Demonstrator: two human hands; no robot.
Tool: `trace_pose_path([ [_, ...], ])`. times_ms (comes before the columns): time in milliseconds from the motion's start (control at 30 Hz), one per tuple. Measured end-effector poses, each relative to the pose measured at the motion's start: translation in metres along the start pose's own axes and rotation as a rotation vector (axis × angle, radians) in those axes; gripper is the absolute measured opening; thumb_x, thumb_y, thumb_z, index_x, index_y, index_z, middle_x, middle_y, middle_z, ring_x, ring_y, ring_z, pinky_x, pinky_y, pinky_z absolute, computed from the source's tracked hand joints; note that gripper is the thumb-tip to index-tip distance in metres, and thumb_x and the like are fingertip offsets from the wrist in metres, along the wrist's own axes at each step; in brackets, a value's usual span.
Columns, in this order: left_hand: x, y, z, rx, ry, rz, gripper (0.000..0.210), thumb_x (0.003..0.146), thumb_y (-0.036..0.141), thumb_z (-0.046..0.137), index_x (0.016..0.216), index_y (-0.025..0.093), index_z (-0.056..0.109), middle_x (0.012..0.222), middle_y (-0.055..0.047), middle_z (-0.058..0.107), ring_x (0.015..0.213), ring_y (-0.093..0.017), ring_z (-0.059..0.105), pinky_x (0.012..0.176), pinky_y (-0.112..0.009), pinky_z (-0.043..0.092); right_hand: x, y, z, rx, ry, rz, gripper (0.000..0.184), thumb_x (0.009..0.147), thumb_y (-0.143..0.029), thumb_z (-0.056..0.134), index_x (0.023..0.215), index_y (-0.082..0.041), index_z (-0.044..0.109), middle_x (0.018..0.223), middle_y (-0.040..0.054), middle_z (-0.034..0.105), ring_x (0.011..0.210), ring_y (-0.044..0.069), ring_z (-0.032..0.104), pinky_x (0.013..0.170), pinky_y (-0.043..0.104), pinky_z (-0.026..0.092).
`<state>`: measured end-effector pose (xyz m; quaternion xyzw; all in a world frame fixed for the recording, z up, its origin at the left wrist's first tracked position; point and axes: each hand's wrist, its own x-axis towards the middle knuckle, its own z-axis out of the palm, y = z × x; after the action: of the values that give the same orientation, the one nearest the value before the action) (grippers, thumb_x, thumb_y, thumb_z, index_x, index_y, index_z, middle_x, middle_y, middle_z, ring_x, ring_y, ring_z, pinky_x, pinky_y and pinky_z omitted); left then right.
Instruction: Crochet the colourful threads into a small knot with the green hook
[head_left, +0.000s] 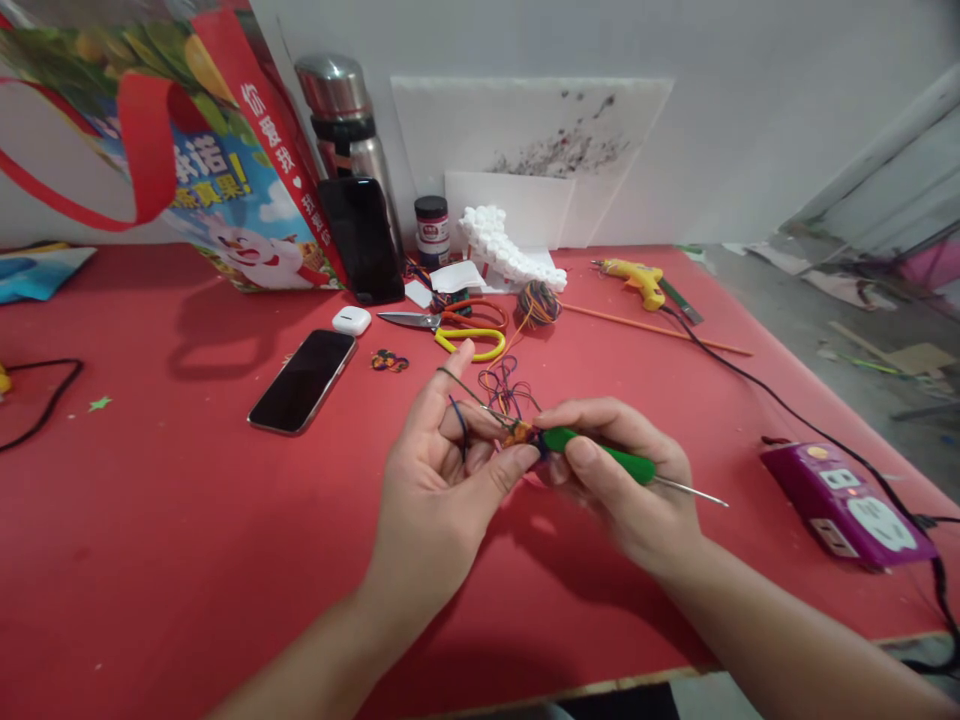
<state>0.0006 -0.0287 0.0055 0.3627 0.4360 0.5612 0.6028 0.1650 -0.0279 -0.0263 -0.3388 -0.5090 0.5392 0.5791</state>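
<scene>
My right hand (pixel 630 480) grips a crochet hook (pixel 626 462) by its green handle, and one metal end sticks out to the right. Between thumb and fingers, my left hand (pixel 442 470) pinches a small piece of multicoloured crochet (pixel 519 433). Dark green yarn runs over the raised left index finger, and a blue strand hangs at the other fingers. Both hands meet at the piece, above the red table. Loose yarn (pixel 506 385) lies in loops just beyond them, near a multicoloured yarn ball (pixel 538 304). Fingers partly hide the hook's working end.
Scissors (pixel 469 330), a small crocheted piece (pixel 388 361), a flat phone (pixel 303 382) and a white earbud case (pixel 351 320) lie ahead. Behind stand a phone (pixel 364 240), a steel flask (pixel 352 130) and a bag (pixel 247 200). A glue gun (pixel 634 280) and purple power strip (pixel 847 505) are rightward.
</scene>
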Motion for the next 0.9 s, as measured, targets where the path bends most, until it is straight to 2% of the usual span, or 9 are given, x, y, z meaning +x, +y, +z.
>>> trace_pose_path([
  [167,-0.002,0.001,-0.001,0.082,-0.003,0.025,0.084,0.078,0.022,0.094,0.155,0.028,0.060,0.081,0.005,0.066,0.068,-0.007,0.054,0.066,-0.014,0.053,-0.001,0.004,-0.004,-0.161,-0.033,-0.086,0.014,0.104,-0.031,0.075,0.114,-0.027,0.083,0.098,0.0054,0.081,0.064,0.012,0.064,0.059,0.027,0.057],
  [300,-0.003,0.001,-0.001,0.163,0.013,0.080,0.079,0.082,0.021,0.090,0.155,0.027,0.060,0.079,0.005,0.062,0.066,-0.008,0.051,0.064,-0.017,0.050,-0.002,0.006,-0.002,-0.313,-0.005,-0.129,0.016,0.105,-0.031,0.071,0.117,-0.027,0.081,0.100,0.0053,0.082,0.073,0.015,0.073,0.066,0.028,0.063],
  [433,-0.003,0.001,-0.001,0.181,-0.010,0.082,0.074,0.086,0.023,0.087,0.155,0.026,0.060,0.082,0.004,0.062,0.068,-0.010,0.052,0.068,-0.021,0.050,-0.005,0.007,0.008,-0.440,0.089,-0.219,0.015,0.104,-0.032,0.072,0.116,-0.027,0.079,0.105,0.0060,0.083,0.089,0.020,0.079,0.080,0.032,0.067],
  [567,-0.001,0.002,-0.003,0.086,-0.053,0.051,0.072,0.086,0.020,0.087,0.154,0.025,0.062,0.080,0.005,0.059,0.067,-0.009,0.052,0.069,-0.019,0.050,-0.008,0.010,0.017,-0.271,0.146,-0.122,0.020,0.102,-0.040,0.075,0.116,-0.027,0.079,0.101,0.0064,0.081,0.082,0.018,0.074,0.072,0.030,0.064],
  [667,0.003,0.001,-0.004,-0.028,-0.100,-0.005,0.076,0.084,0.019,0.089,0.154,0.026,0.061,0.080,0.005,0.060,0.069,-0.009,0.059,0.071,-0.020,0.054,-0.009,0.012,0.020,-0.060,0.149,-0.022,0.025,0.100,-0.047,0.078,0.114,-0.026,0.080,0.084,0.0031,0.074,0.067,0.014,0.064,0.061,0.026,0.057],
  [767,0.005,0.001,-0.005,-0.086,-0.134,-0.034,0.079,0.083,0.018,0.090,0.155,0.027,0.060,0.081,0.006,0.061,0.068,-0.010,0.063,0.071,-0.021,0.057,-0.009,0.013,0.020,0.100,0.129,0.004,0.024,0.100,-0.047,0.077,0.113,-0.027,0.080,0.074,-0.0003,0.067,0.062,0.012,0.059,0.059,0.024,0.053],
  [833,0.005,0.002,-0.005,-0.075,-0.116,-0.017,0.081,0.081,0.017,0.090,0.156,0.028,0.059,0.081,0.006,0.062,0.068,-0.009,0.062,0.070,-0.021,0.057,-0.008,0.013,0.018,0.089,0.121,-0.004,0.019,0.102,-0.044,0.076,0.113,-0.029,0.081,0.075,-0.0006,0.068,0.063,0.012,0.060,0.060,0.024,0.054],
  [900,0.003,0.003,-0.004,-0.023,-0.078,0.004,0.081,0.081,0.015,0.090,0.155,0.028,0.060,0.080,0.006,0.062,0.068,-0.009,0.059,0.068,-0.019,0.054,-0.006,0.012,0.014,-0.031,0.104,-0.049,0.015,0.104,-0.040,0.074,0.112,-0.029,0.082,0.083,0.0014,0.073,0.066,0.013,0.063,0.060,0.025,0.055],
])
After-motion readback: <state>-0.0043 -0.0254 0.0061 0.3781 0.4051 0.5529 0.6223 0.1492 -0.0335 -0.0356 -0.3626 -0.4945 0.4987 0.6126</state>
